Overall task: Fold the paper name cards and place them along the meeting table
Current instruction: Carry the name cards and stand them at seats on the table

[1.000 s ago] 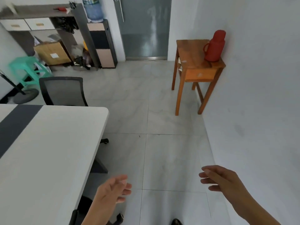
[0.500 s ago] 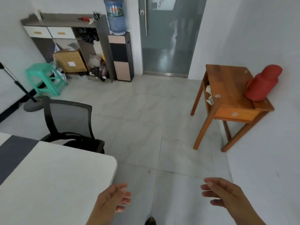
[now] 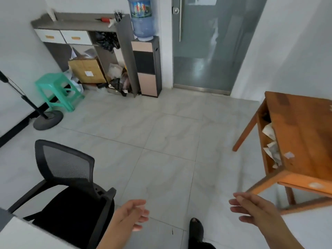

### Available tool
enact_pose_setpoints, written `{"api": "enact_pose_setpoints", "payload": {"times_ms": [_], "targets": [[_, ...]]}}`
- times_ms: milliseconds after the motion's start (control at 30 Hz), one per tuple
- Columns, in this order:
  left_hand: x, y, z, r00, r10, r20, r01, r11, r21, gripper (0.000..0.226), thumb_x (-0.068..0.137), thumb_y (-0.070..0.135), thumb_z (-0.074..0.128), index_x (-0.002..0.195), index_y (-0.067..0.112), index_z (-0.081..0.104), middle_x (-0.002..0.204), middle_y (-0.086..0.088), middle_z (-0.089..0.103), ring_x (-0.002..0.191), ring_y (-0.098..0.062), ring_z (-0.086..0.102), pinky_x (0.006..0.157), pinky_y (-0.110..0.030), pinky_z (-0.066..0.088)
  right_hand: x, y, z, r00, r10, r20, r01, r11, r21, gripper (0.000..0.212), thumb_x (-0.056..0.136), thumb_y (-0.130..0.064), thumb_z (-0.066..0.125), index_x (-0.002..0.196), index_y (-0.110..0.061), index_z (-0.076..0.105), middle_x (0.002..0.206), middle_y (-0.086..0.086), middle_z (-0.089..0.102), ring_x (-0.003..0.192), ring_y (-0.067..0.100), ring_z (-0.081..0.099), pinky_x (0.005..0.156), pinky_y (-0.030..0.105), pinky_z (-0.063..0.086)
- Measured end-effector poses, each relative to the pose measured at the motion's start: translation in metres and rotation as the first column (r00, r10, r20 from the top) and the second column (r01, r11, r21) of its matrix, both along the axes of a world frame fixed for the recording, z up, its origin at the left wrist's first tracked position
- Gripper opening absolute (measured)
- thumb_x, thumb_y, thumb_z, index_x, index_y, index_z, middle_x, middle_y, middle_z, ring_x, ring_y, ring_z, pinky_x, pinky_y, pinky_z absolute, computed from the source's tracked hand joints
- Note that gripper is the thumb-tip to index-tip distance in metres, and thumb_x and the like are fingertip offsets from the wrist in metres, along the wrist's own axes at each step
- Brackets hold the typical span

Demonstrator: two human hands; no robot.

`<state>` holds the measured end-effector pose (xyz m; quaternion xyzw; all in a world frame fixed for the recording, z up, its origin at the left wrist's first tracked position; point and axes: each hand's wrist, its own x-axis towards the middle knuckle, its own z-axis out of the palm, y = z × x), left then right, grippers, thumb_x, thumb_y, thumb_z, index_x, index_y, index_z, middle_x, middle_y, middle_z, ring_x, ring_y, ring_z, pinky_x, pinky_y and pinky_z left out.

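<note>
My left hand hangs low in the middle of the view, fingers loosely apart, holding nothing. My right hand is at the lower right, also empty with fingers spread. Only a white corner of the meeting table shows at the bottom left. No paper name cards are in view. Crumpled papers lie in the open shelf of the wooden side table on the right.
A black mesh office chair stands by the table corner. Ahead lies open tiled floor up to a frosted glass door. A water dispenser, cluttered shelves, a green stool and a stand base line the far left.
The view has moved forward and swung left past the meeting table's end; the table has slid nearly out of sight and the wooden side table is close on the right. Both hands stay empty.
</note>
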<state>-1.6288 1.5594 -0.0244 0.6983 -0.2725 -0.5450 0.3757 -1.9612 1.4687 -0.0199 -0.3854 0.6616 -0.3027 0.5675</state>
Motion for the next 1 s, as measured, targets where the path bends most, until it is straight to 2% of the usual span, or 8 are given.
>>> {"api": "enact_pose_setpoints", "payload": {"times_ms": [67,167,200,333,533,667,800,1000], "targets": [[0.01,-0.041,0.006,0.999,0.05,0.004,-0.05,0.999,-0.009,0.018,0.093,0.007,0.054,0.104,0.01,0.068,0.088,-0.011,0.077,0.085,-0.028,0.071,0.069,-0.034,0.052,0.016,-0.062,0.001,0.998,0.065,0.015,-0.066,0.998,0.015,0.011,0.09,-0.011,0.061,0.093,-0.009,0.072,0.077,0.004,0.078,0.073,0.021,0.074,0.066,0.035,0.054],[0.031,-0.097,0.018,0.984,0.178,0.013,-0.177,0.981,-0.076,0.031,0.075,0.022,0.06,0.102,0.01,0.069,0.088,-0.013,0.076,0.081,-0.027,0.071,0.069,-0.035,0.051,0.049,-0.155,0.009,0.98,0.197,0.009,-0.197,0.98,-0.026,0.012,0.09,-0.011,0.061,0.094,-0.008,0.072,0.079,0.005,0.078,0.071,0.02,0.074,0.068,0.036,0.054],[0.038,-0.111,0.018,0.974,0.226,0.018,-0.224,0.971,-0.087,0.031,0.075,0.021,0.061,0.103,0.009,0.068,0.088,-0.013,0.076,0.08,-0.025,0.071,0.068,-0.034,0.05,0.062,-0.182,0.013,0.969,0.248,0.001,-0.248,0.968,-0.046,0.013,0.091,-0.011,0.06,0.094,-0.009,0.072,0.081,0.006,0.078,0.073,0.021,0.074,0.068,0.036,0.053],[0.075,-0.149,0.016,0.922,0.385,-0.031,-0.386,0.917,-0.097,0.017,0.089,0.007,0.062,0.105,0.006,0.068,0.09,-0.018,0.075,0.079,-0.029,0.069,0.069,-0.038,0.049,0.128,-0.276,0.03,0.913,0.408,0.009,-0.404,0.908,-0.113,0.013,0.09,-0.012,0.06,0.094,-0.011,0.073,0.086,0.008,0.078,0.079,0.023,0.074,0.069,0.035,0.052],[0.162,-0.223,0.0,0.854,0.518,-0.042,-0.52,0.852,-0.07,0.016,0.091,0.007,0.059,0.103,0.004,0.069,0.09,-0.021,0.075,0.083,-0.036,0.069,0.071,-0.04,0.049,0.241,-0.378,0.021,0.858,0.513,0.029,-0.505,0.853,-0.131,0.014,0.092,-0.016,0.059,0.095,-0.011,0.072,0.088,0.006,0.078,0.082,0.022,0.074,0.07,0.034,0.052],[0.241,-0.294,0.008,0.857,0.514,-0.028,-0.515,0.853,-0.085,0.036,0.071,0.024,0.061,0.102,0.008,0.069,0.089,-0.017,0.075,0.08,-0.032,0.071,0.072,-0.04,0.05,0.317,-0.436,0.013,0.864,0.5,0.054,-0.493,0.863,-0.11,0.014,0.091,-0.012,0.06,0.096,-0.009,0.072,0.085,0.007,0.078,0.078,0.022,0.074,0.068,0.034,0.052],[0.317,-0.373,0.029,0.873,0.488,-0.003,-0.484,0.864,-0.136,0.023,0.084,0.018,0.062,0.103,0.006,0.068,0.084,-0.015,0.076,0.075,-0.026,0.071,0.065,-0.035,0.05,0.387,-0.497,0.026,0.861,0.504,0.059,-0.496,0.861,-0.116,0.014,0.09,-0.008,0.06,0.094,-0.008,0.073,0.083,0.008,0.078,0.074,0.02,0.075,0.066,0.034,0.051],[0.4,-0.476,0.041,0.903,0.43,0.015,-0.423,0.894,-0.147,0.037,0.069,0.027,0.058,0.1,0.01,0.069,0.083,-0.011,0.076,0.072,-0.021,0.071,0.063,-0.033,0.052,0.469,-0.587,0.024,0.865,0.499,0.051,-0.492,0.864,-0.107,0.014,0.09,-0.007,0.06,0.092,-0.01,0.073,0.085,0.009,0.078,0.073,0.02,0.074,0.066,0.035,0.051]]}}
